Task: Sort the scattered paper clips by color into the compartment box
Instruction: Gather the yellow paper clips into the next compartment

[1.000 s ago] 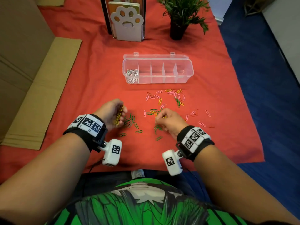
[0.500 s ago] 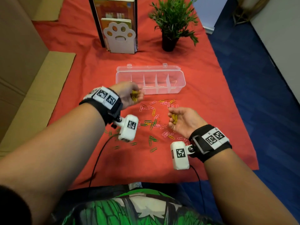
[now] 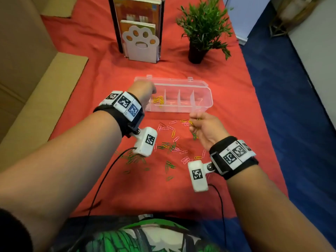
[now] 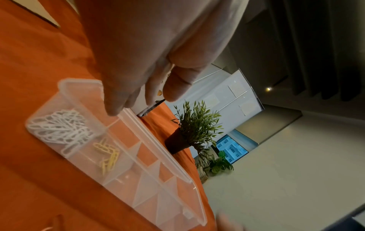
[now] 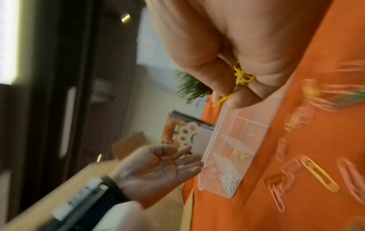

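Observation:
The clear compartment box (image 3: 205,99) lies open on the red cloth. My left hand (image 3: 143,91) hovers over its left end with fingers straight and palm empty (image 5: 177,159). Yellow clips (image 3: 158,100) lie in the second compartment from the left. White clips (image 4: 59,126) fill the first compartment, which the left hand hides in the head view. My right hand (image 3: 200,122) is just in front of the box's near wall and pinches a small bunch of yellow clips (image 5: 242,77). Pink clips (image 3: 172,128) and green clips (image 3: 169,165) lie scattered on the cloth nearer to me.
A potted plant (image 3: 200,33) and a paw-shaped book stand (image 3: 141,44) stand behind the box. Flat cardboard (image 3: 36,99) lies along the left. The cloth's right edge drops to blue floor (image 3: 291,124). The three right compartments hold no clips.
Both hands lifted off the clip pile and moved forward to the box. The left hand opened, and its yellow clips now lie in the second compartment. The right hand still holds yellow clips.

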Tool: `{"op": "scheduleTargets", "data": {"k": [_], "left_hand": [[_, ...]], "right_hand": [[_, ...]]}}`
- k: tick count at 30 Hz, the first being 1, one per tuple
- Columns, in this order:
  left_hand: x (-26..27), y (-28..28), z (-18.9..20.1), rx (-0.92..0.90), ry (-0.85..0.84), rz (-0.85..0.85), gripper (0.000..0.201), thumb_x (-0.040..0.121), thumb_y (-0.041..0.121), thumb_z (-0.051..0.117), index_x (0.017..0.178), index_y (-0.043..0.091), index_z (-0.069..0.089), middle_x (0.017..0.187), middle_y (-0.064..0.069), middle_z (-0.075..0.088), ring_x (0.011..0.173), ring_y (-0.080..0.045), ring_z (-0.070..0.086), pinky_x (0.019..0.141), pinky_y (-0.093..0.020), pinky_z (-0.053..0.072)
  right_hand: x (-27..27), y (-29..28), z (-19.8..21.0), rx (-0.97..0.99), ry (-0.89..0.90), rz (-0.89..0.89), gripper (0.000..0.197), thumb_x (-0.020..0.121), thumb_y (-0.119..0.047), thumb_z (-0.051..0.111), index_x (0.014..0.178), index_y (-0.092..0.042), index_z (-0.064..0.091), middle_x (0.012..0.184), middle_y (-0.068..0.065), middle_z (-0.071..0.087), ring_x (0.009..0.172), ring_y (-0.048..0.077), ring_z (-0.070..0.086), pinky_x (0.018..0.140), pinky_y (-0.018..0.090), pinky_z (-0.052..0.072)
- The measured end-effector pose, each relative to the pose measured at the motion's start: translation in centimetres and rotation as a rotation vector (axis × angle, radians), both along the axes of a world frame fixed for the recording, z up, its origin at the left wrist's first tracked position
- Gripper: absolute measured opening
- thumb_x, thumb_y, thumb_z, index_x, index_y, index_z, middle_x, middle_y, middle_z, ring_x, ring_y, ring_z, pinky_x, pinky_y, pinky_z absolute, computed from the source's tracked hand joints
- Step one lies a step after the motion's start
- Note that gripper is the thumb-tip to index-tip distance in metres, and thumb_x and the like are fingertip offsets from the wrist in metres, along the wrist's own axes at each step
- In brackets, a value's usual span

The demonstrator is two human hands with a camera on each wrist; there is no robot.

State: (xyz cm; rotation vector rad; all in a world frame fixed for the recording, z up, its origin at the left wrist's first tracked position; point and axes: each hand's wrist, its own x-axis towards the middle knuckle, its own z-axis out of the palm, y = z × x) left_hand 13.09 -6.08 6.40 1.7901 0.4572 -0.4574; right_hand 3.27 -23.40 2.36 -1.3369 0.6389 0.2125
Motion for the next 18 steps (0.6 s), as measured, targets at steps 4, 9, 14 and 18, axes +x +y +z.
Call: {"op": "scheduleTargets", "data": {"k": [4,9,14,18], "left_hand": [[-2.6,2.2,-2.1,-0.011,-0.133,-0.021,0.025,0.080,-0.004,0.048,0.092,0.013,0.063,0.106,-0.015,0.059,0.086,-0.019,0.051,0.073,-0.028,0.038],[-5.1,4.9,-4.6,0.045,-0.113,-0.026,0.037,0.084,-0.002,0.050,0.119,0.006,0.057,0.100,-0.003,0.056,0.091,-0.014,0.051,0.066,-0.020,0.042],[-7.1,5.7,-7.5,0.154,-0.145,-0.138,0.024,0.084,0.002,0.056,0.107,0.003,0.064,0.073,0.005,0.057,0.062,-0.005,0.048,0.056,-0.013,0.041],[-8.2,4.6,-8.5,0.281,-0.175,-0.342,0.015,0.080,0.007,0.063,0.093,0.009,0.071,0.080,-0.006,0.067,0.067,-0.012,0.054,0.070,-0.024,0.044]], "right_hand": [[4.8,2.8,1.0,-0.332,-0.177,0.086,0.038,0.085,0.011,0.041,0.073,-0.022,0.055,0.078,-0.005,0.054,0.066,0.008,0.052,0.061,0.019,0.048],[9.9,6.8,0.7,-0.509,-0.219,0.334,0.038,0.085,0.005,0.036,0.103,-0.019,0.060,0.100,0.001,0.059,0.097,0.023,0.058,0.077,0.032,0.049],[10.4,5.8,2.2,-0.664,-0.204,0.446,0.052,0.081,0.011,0.037,0.128,-0.006,0.052,0.119,0.011,0.060,0.112,0.027,0.057,0.093,0.041,0.050],[6.8,2.4,1.7,-0.617,-0.126,0.374,0.031,0.085,0.008,0.039,0.094,-0.007,0.065,0.081,0.005,0.059,0.072,0.019,0.055,0.067,0.034,0.049]]}}
